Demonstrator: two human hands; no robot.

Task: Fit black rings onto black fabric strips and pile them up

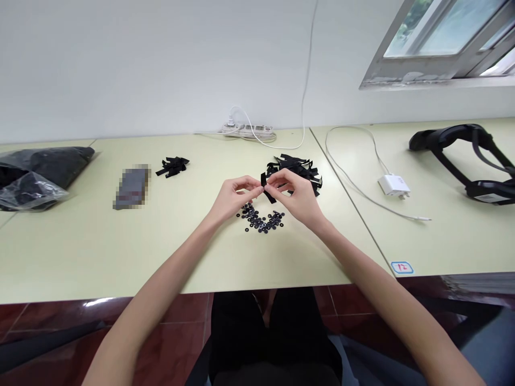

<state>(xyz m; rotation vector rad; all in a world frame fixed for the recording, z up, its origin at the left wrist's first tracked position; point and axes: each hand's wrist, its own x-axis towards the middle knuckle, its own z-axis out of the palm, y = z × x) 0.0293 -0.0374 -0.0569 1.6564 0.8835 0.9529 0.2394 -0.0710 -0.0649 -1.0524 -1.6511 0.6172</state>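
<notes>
Between my two hands is a short black fabric strip, its ends showing above and below the fingertips. My left hand pinches it from the left with thumb and forefinger. From the right, my right hand pinches the same strip, the fingertips of both hands nearly touching. Whether a small part sits in the pinch is too small to tell. Just below the hands lies a loose scatter of small dark round pieces with centre holes. Behind my right hand spreads a heap of black strips, partly covered by the hand.
A smaller pile of black strips lies left, beside a blurred dark flat object. Far left is a clear plastic bag with dark contents. A power strip is by the wall. At right are a charger and black headset.
</notes>
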